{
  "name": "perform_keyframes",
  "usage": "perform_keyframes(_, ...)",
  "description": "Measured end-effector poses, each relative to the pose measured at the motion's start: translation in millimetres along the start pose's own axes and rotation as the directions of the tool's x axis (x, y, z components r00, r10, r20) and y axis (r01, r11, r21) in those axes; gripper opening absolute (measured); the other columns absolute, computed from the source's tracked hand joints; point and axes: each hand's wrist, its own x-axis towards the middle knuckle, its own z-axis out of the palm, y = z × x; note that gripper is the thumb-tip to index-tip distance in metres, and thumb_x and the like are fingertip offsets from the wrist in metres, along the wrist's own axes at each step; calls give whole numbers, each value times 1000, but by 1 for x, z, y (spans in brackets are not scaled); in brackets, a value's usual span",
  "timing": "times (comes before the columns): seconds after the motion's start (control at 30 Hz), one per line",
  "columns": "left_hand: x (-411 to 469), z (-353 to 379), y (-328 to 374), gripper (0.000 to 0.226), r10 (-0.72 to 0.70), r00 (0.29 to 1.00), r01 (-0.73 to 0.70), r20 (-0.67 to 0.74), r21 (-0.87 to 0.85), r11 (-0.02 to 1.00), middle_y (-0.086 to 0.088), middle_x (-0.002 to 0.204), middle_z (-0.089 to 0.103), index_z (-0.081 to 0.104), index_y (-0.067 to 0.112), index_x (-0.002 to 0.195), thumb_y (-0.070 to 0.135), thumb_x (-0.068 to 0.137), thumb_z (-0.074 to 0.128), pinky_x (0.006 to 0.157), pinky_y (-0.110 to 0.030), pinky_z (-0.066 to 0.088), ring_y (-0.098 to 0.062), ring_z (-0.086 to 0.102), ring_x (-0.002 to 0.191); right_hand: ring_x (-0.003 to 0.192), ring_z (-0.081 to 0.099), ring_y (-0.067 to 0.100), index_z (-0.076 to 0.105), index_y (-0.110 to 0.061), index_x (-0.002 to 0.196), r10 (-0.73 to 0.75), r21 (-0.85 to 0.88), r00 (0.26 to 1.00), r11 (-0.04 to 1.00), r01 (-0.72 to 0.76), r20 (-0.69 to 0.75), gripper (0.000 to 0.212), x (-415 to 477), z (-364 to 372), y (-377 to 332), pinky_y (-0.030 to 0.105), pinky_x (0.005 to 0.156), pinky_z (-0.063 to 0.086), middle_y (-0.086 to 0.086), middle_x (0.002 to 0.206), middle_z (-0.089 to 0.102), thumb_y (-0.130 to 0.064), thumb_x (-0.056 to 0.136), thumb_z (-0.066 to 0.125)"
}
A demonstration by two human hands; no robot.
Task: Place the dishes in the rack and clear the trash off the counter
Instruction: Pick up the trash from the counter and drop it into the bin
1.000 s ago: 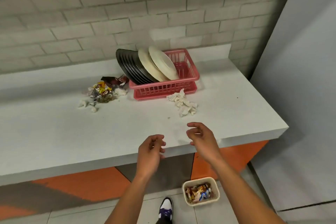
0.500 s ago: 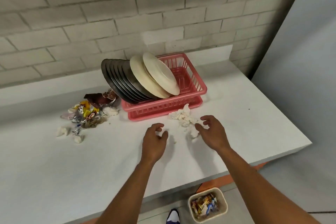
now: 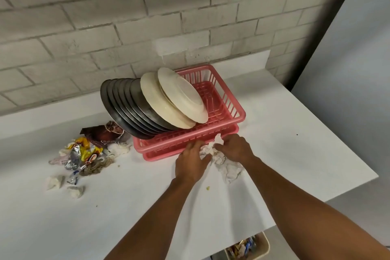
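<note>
A pink dish rack (image 3: pixel 230 99) stands on the white counter (image 3: pixel 105 207) against the brick wall. Several dark metal plates (image 3: pixel 126 107) and two cream plates (image 3: pixel 181 95) lean upright in it. A pile of crumpled white tissues (image 3: pixel 230 169) lies just in front of the rack. My left hand (image 3: pixel 191 160) and my right hand (image 3: pixel 235 148) close on the pile from either side, fingers curled into the paper. Left of the rack lies a heap of foil wrappers (image 3: pixel 84 152) with small tissue wads (image 3: pixel 54 181) near it.
A beige bin (image 3: pixel 263 247) holding wrappers stands on the floor below the counter's front edge, at the lower right. A grey wall panel (image 3: pixel 348 69) borders the counter on the right. Small crumbs (image 3: pixel 207 188) dot the counter near my arms.
Both hands moved forward from the counter's front edge to the tissue pile and closed on it. The view has come closer to the rack.
</note>
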Motion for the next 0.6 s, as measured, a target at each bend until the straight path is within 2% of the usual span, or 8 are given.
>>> perform_keyframes(0.1, 4, 3, 0, 31, 21, 1000, -21, -2, -18, 1000, 8, 117, 69, 63, 28, 117, 37, 89, 72, 88, -40, 56, -18, 66, 106, 104, 72, 25, 75, -24, 111, -45, 25, 999, 999, 46, -8, 31, -1, 1, -2, 37, 96, 52, -1, 111, 78, -48, 92, 68)
perform_keyframes(0.27, 6, 3, 2, 18, -19, 999, 13, -35, -177, 984, 6, 96, 74, 70, 23, 108, 25, 90, 71, 77, -36, 56, -19, 69, 86, 100, 72, 16, 75, -31, 105, -157, 144, 987, 978, 150, 35, 16, -7, 1, -11, 36, 95, 53, -9, 106, 78, -36, 93, 67)
perform_keyframes(0.33, 5, 1, 3, 17, -33, 996, 12, -83, -238, 971, 5, 93, 75, 71, 20, 107, 24, 91, 73, 74, -31, 55, -15, 68, 79, 90, 72, 13, 72, -34, 91, -166, 223, 986, 962, 158, 18, 9, -9, -1, -14, 34, 88, 52, -13, 93, 77, -36, 95, 64)
perform_keyframes(0.47, -2, -9, 8, 17, -34, 985, -33, -169, -375, 926, 8, 92, 75, 72, 18, 106, 22, 90, 76, 72, -20, 54, -6, 68, 78, 63, 64, 4, 66, -25, 73, -227, 385, 973, 896, 221, -32, 30, -18, -8, -20, 29, 70, 48, -11, 66, 68, -45, 96, 66)
perform_keyframes(0.53, -10, -14, 11, 17, -36, 982, -52, -187, -445, 894, 12, 91, 73, 71, 19, 104, 21, 89, 77, 71, -19, 55, -4, 67, 79, 62, 61, 6, 63, -20, 72, -271, 465, 960, 843, 269, -66, 35, -24, -12, -21, 32, 69, 50, -8, 62, 62, -44, 96, 67)
perform_keyframes(0.6, -16, -18, 15, 17, -55, 978, -60, -202, -520, 852, 16, 88, 70, 67, 22, 100, 20, 88, 78, 69, -15, 54, -4, 66, 79, 71, 64, 12, 68, -12, 79, -279, 539, 957, 796, 274, -75, 37, -32, -17, -23, 36, 75, 55, -2, 71, 66, -45, 95, 69)
